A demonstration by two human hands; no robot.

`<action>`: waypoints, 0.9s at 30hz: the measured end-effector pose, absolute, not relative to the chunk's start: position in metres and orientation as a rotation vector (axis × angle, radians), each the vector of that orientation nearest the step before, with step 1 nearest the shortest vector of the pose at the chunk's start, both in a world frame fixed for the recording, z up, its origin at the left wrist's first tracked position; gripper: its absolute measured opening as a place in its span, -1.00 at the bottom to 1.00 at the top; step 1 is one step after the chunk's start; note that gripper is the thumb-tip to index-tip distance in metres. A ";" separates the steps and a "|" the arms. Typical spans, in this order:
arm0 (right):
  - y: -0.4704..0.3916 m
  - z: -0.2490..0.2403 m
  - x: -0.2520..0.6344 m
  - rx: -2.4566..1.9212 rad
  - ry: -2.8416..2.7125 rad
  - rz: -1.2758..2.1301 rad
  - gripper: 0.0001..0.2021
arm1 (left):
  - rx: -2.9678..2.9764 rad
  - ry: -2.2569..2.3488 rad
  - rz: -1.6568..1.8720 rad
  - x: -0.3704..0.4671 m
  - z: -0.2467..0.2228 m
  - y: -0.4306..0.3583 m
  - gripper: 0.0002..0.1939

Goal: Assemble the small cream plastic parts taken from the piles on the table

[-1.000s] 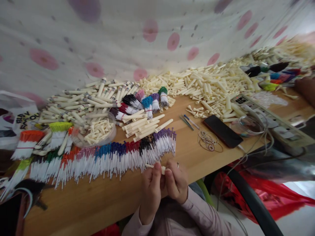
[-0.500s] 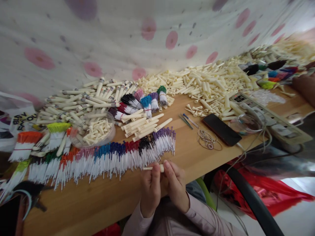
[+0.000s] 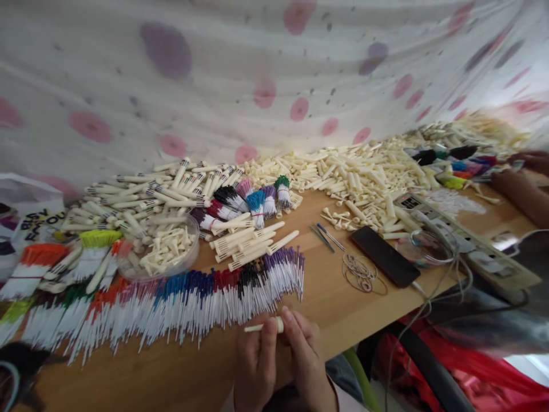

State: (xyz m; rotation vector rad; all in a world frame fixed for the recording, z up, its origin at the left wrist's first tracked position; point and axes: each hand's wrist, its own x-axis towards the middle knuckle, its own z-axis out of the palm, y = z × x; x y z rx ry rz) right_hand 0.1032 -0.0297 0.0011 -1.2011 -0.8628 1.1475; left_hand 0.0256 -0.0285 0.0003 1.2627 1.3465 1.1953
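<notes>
A small cream plastic piece (image 3: 279,325) with a thin pointed stem is held between my hands at the bottom centre. My left hand (image 3: 256,357) pinches it by the stem, which points left. My right hand (image 3: 303,352) has its fingertips at the thick round end. Just beyond my hands lies a long row of white refills (image 3: 193,303) with coloured tips, sorted by colour. Behind the row are several cream pen barrels (image 3: 253,243) and a clear round tub (image 3: 198,243) of small cream pieces.
Heaps of cream parts (image 3: 355,171) line the curtain. Tweezers (image 3: 322,238), rubber bands (image 3: 362,273), a black phone (image 3: 385,256) and a power strip (image 3: 476,246) with cables lie to the right. Another person's hands (image 3: 521,189) are at the far right.
The view has tilted up, so the table and my hands appear lower in the picture. My grip on the cream piece looks the same. More of the other person's hands shows.
</notes>
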 end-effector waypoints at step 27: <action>0.015 0.011 0.209 -1.471 -1.338 0.658 -0.64 | -0.339 0.706 1.260 -0.030 0.064 0.044 -0.62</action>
